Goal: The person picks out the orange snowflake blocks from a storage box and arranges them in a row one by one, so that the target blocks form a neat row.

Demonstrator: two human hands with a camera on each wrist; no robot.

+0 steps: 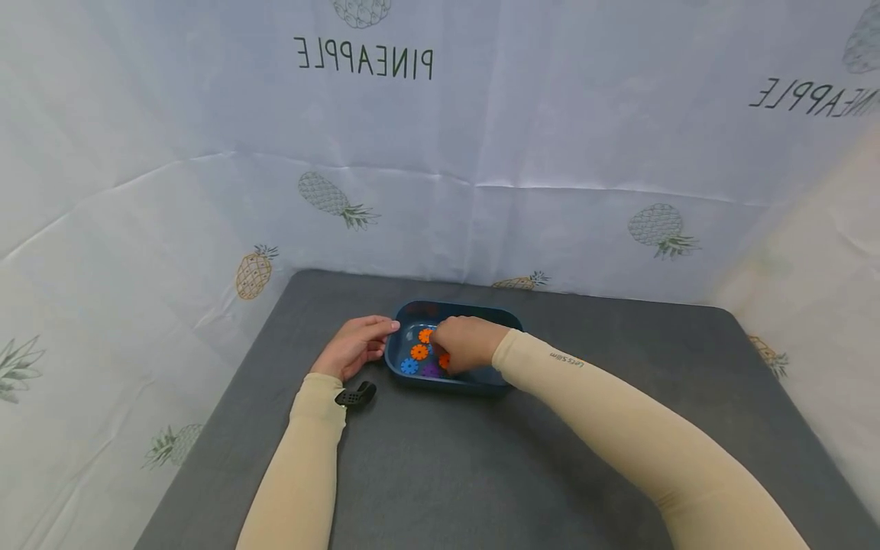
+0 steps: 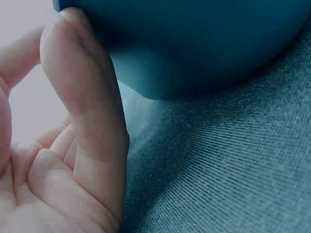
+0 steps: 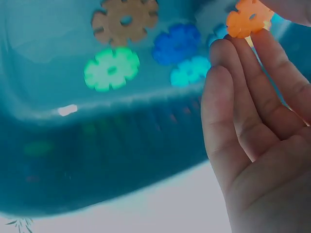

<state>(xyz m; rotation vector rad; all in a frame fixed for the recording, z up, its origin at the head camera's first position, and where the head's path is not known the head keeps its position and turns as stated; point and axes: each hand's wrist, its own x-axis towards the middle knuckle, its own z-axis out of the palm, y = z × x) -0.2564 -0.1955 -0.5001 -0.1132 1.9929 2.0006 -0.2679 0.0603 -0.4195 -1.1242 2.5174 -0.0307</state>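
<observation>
A dark blue plastic tray (image 1: 481, 387) holds several notched, flower-shaped plastic discs. My left hand (image 1: 352, 347) is at its left rim, thumb and forefinger meeting at the edge of the tray wall (image 2: 194, 48). Reaching in from the right, my right hand (image 1: 467, 342) bends down over the discs. An orange disc (image 3: 249, 18) is pinched between its thumb and forefinger, while the other fingers stretch out beside it. Nearby in the right wrist view lie a brown disc (image 3: 109, 24), a green disc (image 3: 99, 73) and a blue disc (image 3: 176, 44).
Under the tray is a dark grey tabletop (image 1: 426, 473). A white curtain (image 1: 550, 130) printed with pineapples hangs behind the table and along its sides. Beside the left wrist sits a black strap (image 1: 355, 395). Inside the tray, a purple disc (image 1: 431, 371) lies near the front wall.
</observation>
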